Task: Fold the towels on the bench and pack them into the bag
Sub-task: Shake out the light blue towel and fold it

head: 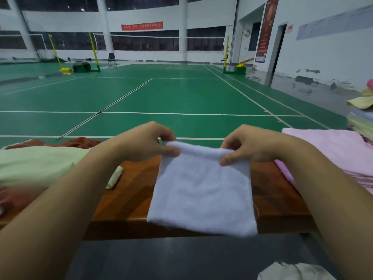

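Observation:
A white towel [203, 190] hangs folded over in front of me, its lower part lying on the wooden bench [137, 201] and reaching past the near edge. My left hand [145, 141] pinches the towel's top left corner. My right hand [250, 146] pinches the top right corner. Both hold the upper fold a little above the bench. A pale green towel [38, 164] lies on the bench to the left, and a pink towel [331, 150] lies folded on the right. No bag is plainly in view.
A rust-brown cloth [80, 142] lies behind the green towel. A stack of folded yellow and pale cloths [361, 118] rises at the far right. A whitish cloth [292, 271] shows at the bottom right on the dark floor. Beyond the bench lies a green badminton court.

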Demonstrator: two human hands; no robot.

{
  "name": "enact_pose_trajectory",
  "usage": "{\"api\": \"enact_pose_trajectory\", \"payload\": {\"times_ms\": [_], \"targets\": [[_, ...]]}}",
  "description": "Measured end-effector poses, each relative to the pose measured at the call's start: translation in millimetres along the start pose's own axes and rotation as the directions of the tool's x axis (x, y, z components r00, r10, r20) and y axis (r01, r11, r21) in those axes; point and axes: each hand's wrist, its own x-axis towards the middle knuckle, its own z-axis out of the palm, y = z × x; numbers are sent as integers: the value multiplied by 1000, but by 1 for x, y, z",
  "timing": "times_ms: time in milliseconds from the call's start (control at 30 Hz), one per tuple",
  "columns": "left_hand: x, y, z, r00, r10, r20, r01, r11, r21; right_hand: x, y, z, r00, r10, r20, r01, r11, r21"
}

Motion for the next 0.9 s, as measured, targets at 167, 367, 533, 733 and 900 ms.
{"api": "enact_pose_trajectory", "payload": {"times_ms": [167, 367, 533, 733, 900], "targets": [[10, 12, -1, 904, -24, -427, -120, 944, -307, 7, 1, -10, 800, -72, -596, 78, 997, -15], [1, 23, -26, 921, 85, -380, -141, 983, -121, -9, -7, -29, 800, -166, -576, 197, 980, -9], [-19, 25, -33, 892, -103, 439, 122, 992, -16, -27, -10, -34, 987, -8, 163, 3, 999, 32], [-2, 14, -8, 980, -49, 195, 57, 998, -38, -13, -3, -21, 1000, 8, -29, -7, 999, 33], [4, 18, 31, 924, -43, 380, 29, 999, 42, 13, -3, 29, 997, -70, 11, 70, 997, 34]]}}
